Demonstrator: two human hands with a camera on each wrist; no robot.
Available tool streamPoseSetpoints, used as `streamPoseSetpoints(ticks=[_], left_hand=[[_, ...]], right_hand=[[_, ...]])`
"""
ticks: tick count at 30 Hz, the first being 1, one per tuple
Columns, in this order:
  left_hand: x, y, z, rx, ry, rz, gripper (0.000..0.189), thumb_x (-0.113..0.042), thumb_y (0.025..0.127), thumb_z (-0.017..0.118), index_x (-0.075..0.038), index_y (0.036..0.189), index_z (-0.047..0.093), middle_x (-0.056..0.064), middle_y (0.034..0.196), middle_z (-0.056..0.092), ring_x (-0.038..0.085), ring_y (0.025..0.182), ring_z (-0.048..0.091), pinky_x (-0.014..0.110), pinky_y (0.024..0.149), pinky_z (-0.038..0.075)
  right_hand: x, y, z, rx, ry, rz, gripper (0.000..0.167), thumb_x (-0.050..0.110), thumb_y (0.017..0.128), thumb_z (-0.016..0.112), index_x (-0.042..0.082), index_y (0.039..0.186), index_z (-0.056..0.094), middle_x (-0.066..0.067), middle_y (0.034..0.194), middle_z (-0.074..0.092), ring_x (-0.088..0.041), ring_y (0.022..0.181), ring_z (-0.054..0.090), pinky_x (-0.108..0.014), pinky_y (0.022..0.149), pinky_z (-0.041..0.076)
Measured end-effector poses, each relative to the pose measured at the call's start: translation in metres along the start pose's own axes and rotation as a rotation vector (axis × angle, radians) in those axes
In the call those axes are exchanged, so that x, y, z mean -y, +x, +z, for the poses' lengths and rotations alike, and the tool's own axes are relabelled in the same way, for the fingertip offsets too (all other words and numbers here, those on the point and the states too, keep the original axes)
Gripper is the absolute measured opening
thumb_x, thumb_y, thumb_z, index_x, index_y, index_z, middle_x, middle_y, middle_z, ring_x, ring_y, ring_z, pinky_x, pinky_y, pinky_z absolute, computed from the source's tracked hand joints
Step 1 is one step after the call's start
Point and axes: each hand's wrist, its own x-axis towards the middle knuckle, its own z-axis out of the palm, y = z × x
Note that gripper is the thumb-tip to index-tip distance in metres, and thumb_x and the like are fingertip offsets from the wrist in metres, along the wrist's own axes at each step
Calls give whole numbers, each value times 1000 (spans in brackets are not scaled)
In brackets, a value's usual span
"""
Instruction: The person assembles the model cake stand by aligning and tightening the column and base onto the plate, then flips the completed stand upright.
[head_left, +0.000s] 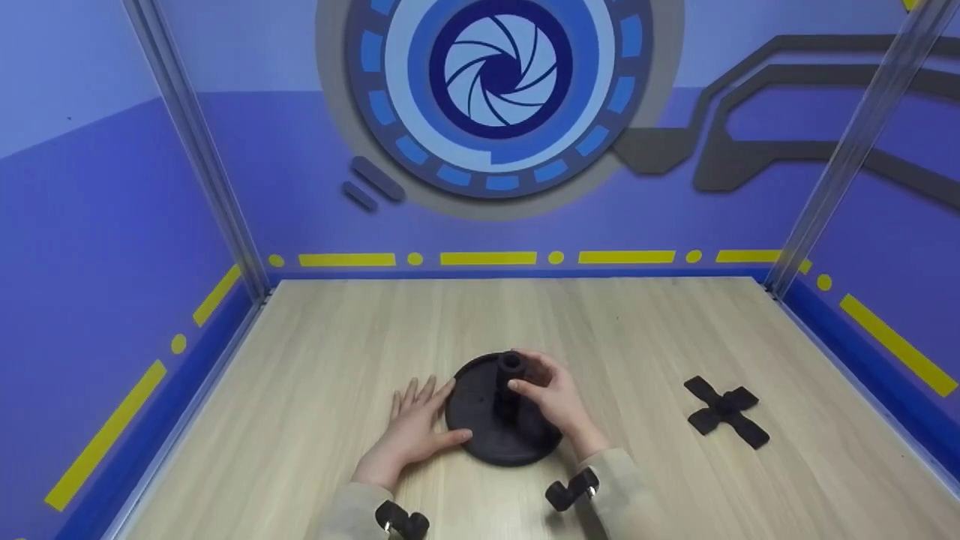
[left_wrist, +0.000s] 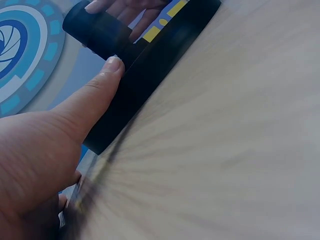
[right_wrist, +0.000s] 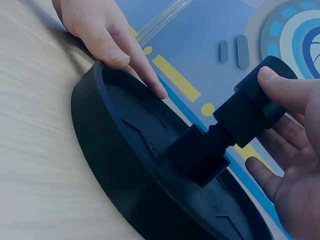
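Observation:
A round black base with a raised rim (head_left: 510, 456) lies rim-up on the table. At its middle stands a short socket (right_wrist: 187, 152), and a threaded stem (right_wrist: 220, 134) shows between that and a black cylinder (right_wrist: 240, 120) above. My right hand (head_left: 559, 394) holds the cylinder near its hollow top between thumb and fingers. On the left side of the base, my left hand (head_left: 412, 431) rests with fingers spread and straight; its thumb (left_wrist: 97, 90) lies over the rim and the index fingertip touches the edge further back.
A black cross-shaped piece (head_left: 724, 409) with four flat arms lies to the right on the wooden table (head_left: 337, 337). Blue printed walls (head_left: 285, 165) enclose the back and sides, with metal posts (head_left: 199, 142) at the rear corners. Black clips (head_left: 401, 519) sit at both wrists.

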Motion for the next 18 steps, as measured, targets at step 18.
streamPoseSetpoints(ticks=[18], left_hand=[[0, 0, -1, 11, -1, -19, 96, -64, 84, 75, -22, 161, 36, 24, 170, 21, 51, 159, 5, 69, 127, -3]], right_hand=[[-4, 1, -3, 60, -16, -29, 55, 2, 89, 77, -3, 141, 58, -24, 140, 63, -6, 123, 62, -17, 105, 50]])
